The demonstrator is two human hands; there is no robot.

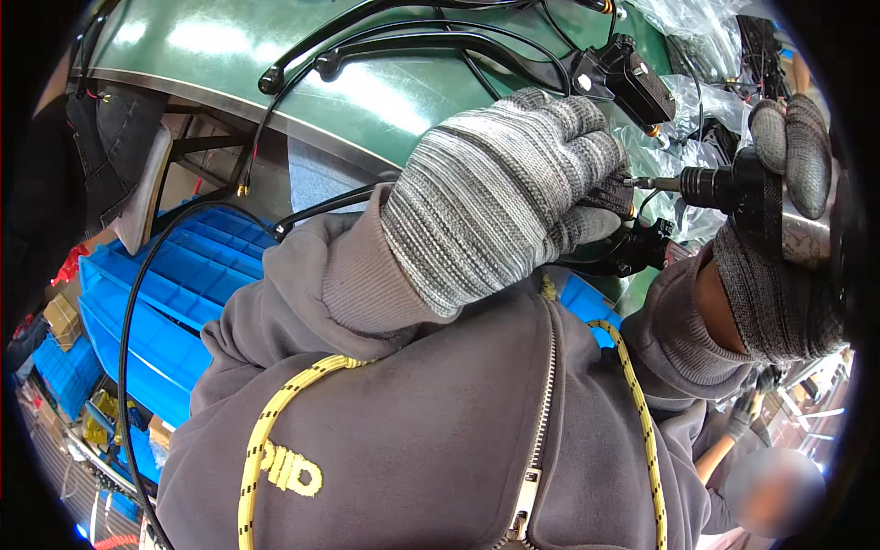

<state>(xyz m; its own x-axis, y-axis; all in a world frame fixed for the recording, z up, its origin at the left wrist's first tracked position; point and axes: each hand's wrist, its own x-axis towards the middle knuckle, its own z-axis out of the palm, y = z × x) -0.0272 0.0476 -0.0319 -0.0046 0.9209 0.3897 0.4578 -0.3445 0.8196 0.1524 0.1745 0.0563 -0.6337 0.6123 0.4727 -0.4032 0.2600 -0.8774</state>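
Observation:
My left hand (504,197), in a grey striped knit glove, is closed around a black brake lever assembly (610,194). Its slim lever (339,200) sticks out past my left wrist, and the palm side of the grip is hidden. On the right, my right hand (775,293), also gloved, grips a black power screwdriver (710,188). The driver's bit points left and meets the held assembly by my left fingertips; whether it sits in a screw I cannot tell. Just beyond my left hand, another brake lever assembly (632,82) lies on the green table (211,69).
More black levers and cables lie along the table's far side. Clear plastic bags (701,105) are heaped at the right. Blue crates (174,275) stand below at the left, with a black cable (128,367) hanging before them. Another person (724,467) is at the lower right.

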